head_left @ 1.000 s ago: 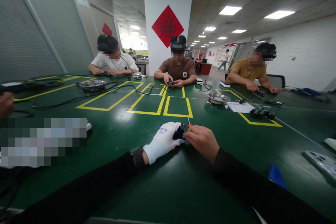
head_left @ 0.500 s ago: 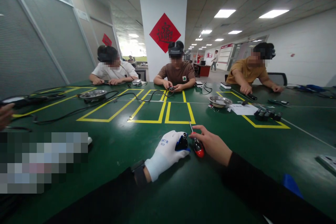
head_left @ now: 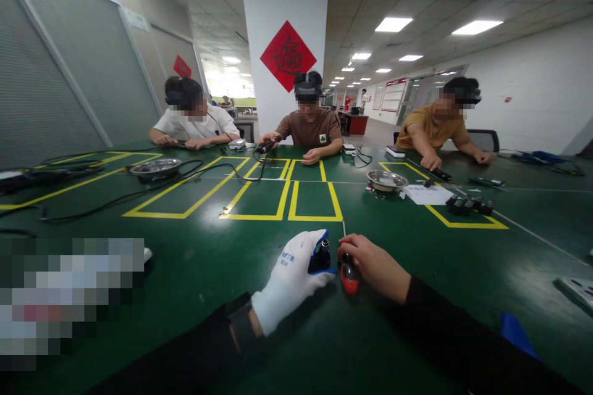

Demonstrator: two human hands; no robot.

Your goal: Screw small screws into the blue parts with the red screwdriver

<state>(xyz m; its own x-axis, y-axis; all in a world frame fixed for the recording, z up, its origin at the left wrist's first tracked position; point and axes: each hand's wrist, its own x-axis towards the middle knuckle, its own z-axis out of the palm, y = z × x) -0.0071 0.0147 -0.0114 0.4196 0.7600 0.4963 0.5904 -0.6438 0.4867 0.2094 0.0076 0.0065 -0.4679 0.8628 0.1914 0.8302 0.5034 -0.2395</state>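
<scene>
My left hand (head_left: pixel 296 271), in a white glove with blue edges, is wrapped round a small black part (head_left: pixel 323 253) with a metal tip on top. Just to its right lies a screwdriver (head_left: pixel 349 274) with a red and black handle, its thin shaft pointing away from me. My bare right hand (head_left: pixel 374 263) has its thumb and fingers closed on the upper end of that handle. The two hands are close together over the green table (head_left: pixel 259 345), and the screwdriver and the black part are apart.
Yellow tape outlines (head_left: pixel 315 218) mark the table ahead. Beyond are metal bowls (head_left: pixel 386 181), a white paper (head_left: pixel 426 194), several black parts (head_left: pixel 467 203) and cables (head_left: pixel 115 200). A blue object (head_left: pixel 519 336) lies at the right. Three people sit opposite.
My right fingers have closed onto the screwdriver handle, and the tool has turned slightly. The person opposite in the middle now holds a black tool out to one side.
</scene>
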